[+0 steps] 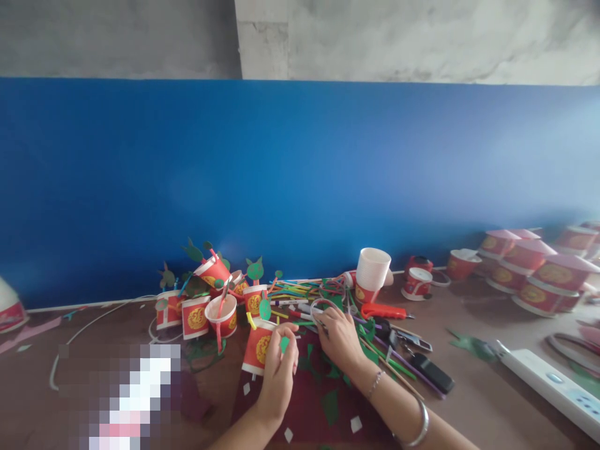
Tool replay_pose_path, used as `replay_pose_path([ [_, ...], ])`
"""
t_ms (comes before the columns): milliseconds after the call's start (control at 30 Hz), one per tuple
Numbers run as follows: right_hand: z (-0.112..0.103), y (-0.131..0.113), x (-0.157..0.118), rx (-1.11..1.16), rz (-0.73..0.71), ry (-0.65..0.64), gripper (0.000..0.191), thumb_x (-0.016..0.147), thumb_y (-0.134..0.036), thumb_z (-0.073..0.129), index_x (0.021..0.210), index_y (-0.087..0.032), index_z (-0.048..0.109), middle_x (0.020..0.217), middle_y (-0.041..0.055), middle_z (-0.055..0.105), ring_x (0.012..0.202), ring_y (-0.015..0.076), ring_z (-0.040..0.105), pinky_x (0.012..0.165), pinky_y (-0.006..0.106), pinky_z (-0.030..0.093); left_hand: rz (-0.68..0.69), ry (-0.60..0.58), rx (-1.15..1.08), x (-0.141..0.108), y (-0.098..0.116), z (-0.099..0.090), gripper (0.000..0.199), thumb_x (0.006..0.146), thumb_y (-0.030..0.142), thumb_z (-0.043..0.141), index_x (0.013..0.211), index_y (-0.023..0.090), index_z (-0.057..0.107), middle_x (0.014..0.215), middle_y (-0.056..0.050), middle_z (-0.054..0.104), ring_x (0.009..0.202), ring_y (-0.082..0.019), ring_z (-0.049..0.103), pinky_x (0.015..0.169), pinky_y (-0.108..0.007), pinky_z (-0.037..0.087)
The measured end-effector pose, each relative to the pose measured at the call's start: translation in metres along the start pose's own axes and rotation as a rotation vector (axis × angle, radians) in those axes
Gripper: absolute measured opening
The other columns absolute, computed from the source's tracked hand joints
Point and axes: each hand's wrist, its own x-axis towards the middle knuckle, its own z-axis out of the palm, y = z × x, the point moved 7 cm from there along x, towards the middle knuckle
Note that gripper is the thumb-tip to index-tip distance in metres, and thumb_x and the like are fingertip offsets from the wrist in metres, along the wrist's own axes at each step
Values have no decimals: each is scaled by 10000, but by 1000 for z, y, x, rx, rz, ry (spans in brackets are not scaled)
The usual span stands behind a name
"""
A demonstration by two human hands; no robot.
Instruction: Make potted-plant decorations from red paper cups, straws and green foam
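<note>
My left hand (280, 369) is curled beside a red paper cup (256, 348) with a gold emblem, its fingers bent near a small green paper piece (284, 344). The cup stands rim up, with a yellow strip at its top edge. My right hand (338, 336) reaches over the pile of craft materials, fingers bent down at a white ring-shaped roll (323, 305); its fingertips are partly hidden. Just left of that hand lies a green strip (305, 323). Dark red paper (304, 400) with green and white scraps lies beneath both hands.
Decorated red cups (195, 317) cluster at the left. White stacked cups (373, 269), an orange cutter (384, 311), black keys (431, 372) and colored sticks lie right of center. A power strip (553, 381) and more red cups (546, 287) are farther right. A blue panel (300, 181) stands behind.
</note>
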Motion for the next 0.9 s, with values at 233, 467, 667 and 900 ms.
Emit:
replay_pose_path([
  [233, -14, -33, -1, 582, -75, -22, 77, 849, -190, 479, 845, -206, 554, 867, 44, 570, 860, 190, 538, 788, 326, 449, -5, -55, -56, -2, -3, 1, 303, 891, 463, 405, 996, 197, 507, 574, 59, 399, 534, -122, 376, 546, -237, 339],
  [467, -14, -40, -5, 634, -100, 21, 103, 850, -181, 493, 751, -207, 509, 864, 51, 570, 848, 189, 536, 767, 335, 459, 14, -55, 13, -1, 1, 1, 337, 893, 480, 377, 968, 201, 550, 572, 43, 422, 533, -137, 411, 531, -254, 367],
  [667, -29, -45, -13, 573, -140, 198, 92, 851, -144, 445, 809, -211, 491, 869, 68, 533, 853, 209, 519, 757, 369, 452, 34, 41, 34, -13, 7, 2, 471, 878, 539, 356, 1078, 192, 603, 1016, -87, 628, 767, -186, 580, 684, -305, 503],
  [900, -32, -52, -18, 539, -208, 128, 96, 842, -133, 432, 812, -210, 479, 936, 79, 519, 895, 221, 510, 808, 398, 430, 75, 127, 24, 0, -6, -10, 526, 924, 508, 243, 1329, 230, 429, 941, -66, 665, 575, -133, 567, 530, -268, 492],
])
